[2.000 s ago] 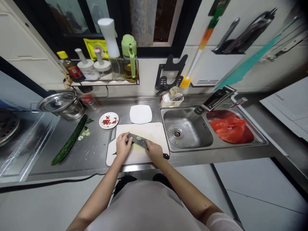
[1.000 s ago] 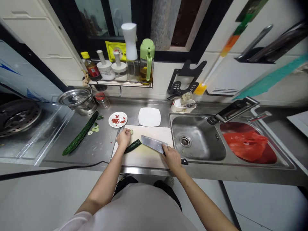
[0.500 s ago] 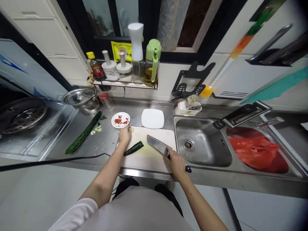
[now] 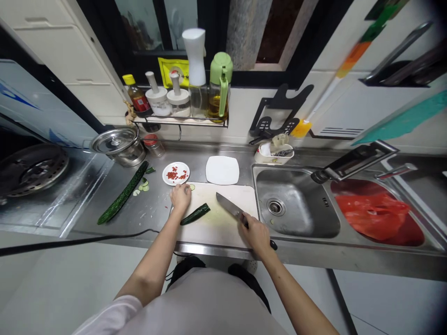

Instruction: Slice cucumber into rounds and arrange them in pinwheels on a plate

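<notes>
My right hand (image 4: pixel 257 234) grips a cleaver (image 4: pixel 228 204) by its handle, holding the blade over the right half of the white cutting board (image 4: pixel 213 235). The blade points away and to the left. At the board's far left corner, my left hand (image 4: pixel 180 197) has its fingers curled. A pale cucumber slice (image 4: pixel 192 187) lies right by the fingertips; what they pinch, if anything, is hidden. Between the hands, a cut piece of dark green cucumber (image 4: pixel 195 214) rests on the board, apart from the blade.
A whole cucumber (image 4: pixel 122 195) and several slices (image 4: pixel 144 187) lie on the steel counter to the left. Behind the board are a plate of chopped red pieces (image 4: pixel 176 173) and a white square plate (image 4: pixel 222 170). The sink (image 4: pixel 296 204) is at right, a lidded pot (image 4: pixel 118 146) at left.
The cleaver's blade has turned, showing less of its flat side. My left hand stays by the slice with hardly any movement. The whole view has shifted slightly.
</notes>
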A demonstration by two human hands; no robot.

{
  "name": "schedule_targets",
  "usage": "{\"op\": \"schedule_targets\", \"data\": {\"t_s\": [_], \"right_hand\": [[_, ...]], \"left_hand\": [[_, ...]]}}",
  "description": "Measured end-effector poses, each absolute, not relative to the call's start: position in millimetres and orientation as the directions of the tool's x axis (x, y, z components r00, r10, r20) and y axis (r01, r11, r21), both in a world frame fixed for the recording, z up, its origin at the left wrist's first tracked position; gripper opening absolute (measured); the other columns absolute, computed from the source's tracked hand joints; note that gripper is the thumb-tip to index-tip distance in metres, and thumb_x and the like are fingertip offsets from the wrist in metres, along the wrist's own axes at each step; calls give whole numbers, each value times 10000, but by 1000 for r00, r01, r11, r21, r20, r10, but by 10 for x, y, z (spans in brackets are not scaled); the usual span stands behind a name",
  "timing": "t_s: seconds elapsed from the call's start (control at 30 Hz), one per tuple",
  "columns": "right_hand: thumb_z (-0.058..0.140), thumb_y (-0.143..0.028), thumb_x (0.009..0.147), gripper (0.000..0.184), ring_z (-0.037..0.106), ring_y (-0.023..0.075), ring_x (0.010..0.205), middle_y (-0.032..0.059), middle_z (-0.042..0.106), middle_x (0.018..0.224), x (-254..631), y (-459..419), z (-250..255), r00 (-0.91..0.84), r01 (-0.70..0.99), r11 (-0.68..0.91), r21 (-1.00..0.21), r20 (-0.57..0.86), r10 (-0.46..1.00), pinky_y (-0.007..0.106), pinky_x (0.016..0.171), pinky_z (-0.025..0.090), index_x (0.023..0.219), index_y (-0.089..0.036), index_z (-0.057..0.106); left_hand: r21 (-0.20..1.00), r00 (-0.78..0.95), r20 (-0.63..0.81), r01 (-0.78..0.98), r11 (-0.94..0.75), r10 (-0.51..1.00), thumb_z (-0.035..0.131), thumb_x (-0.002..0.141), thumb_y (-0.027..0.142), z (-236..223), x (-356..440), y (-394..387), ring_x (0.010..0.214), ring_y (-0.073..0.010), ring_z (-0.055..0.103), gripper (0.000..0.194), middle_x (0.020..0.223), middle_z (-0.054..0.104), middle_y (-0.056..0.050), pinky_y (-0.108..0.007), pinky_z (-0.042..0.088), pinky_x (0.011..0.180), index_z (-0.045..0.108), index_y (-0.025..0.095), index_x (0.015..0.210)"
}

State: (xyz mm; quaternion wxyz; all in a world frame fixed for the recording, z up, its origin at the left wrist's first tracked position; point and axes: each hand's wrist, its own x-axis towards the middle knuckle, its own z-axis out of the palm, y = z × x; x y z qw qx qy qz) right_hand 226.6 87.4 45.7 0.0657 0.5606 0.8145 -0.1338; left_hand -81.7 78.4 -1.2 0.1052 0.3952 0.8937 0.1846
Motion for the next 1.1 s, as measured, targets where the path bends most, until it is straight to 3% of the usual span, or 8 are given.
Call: {"op": "schedule_targets", "data": {"t_s": [0.23, 0.4, 0.73, 1.1], "right_hand": [[337, -310, 970, 312, 646, 177, 827, 62, 707, 943, 2100, 863, 485, -394, 916, 341, -210, -319, 862, 249, 659, 349, 1174, -221, 555], [300, -304, 981, 297, 640, 188, 810, 79, 693, 889, 1895, 832, 506, -491, 871, 428, -242, -379, 785, 253, 651, 345, 1104, -172, 536], [310, -245, 954, 285, 637, 186, 816, 88, 683, 879, 1588, 789, 591, -569, 822, 516, -242, -362, 738, 258, 689, 418, 1094, -153, 541], [316, -200, 949, 280, 654, 197, 806, 106, 684, 836, 1503, 720, 631, -590, 806, 554, -208, -338, 733, 267, 685, 458, 1048, -138, 570]], "left_hand": [[611, -492, 79, 711, 348, 867, 499, 887, 327, -73, -542, 349, 961, -208, 588, 256, 1016, 655, -72, -327, 451, 877, 683, 216, 1026], [607, -307, 184, 782, 137, 934, 502, 909, 327, -109, -326, 150, 959, -188, 597, 237, 990, 658, -61, -320, 460, 901, 700, 227, 993], [570, -211, 198, 819, 63, 957, 487, 931, 290, -181, -281, 166, 941, -164, 604, 278, 1016, 666, -55, -292, 483, 871, 688, 251, 1119], [534, -160, 211, 845, 23, 964, 485, 930, 275, -225, -306, 171, 943, -169, 595, 283, 1026, 668, -63, -309, 484, 866, 688, 263, 1128]]}}
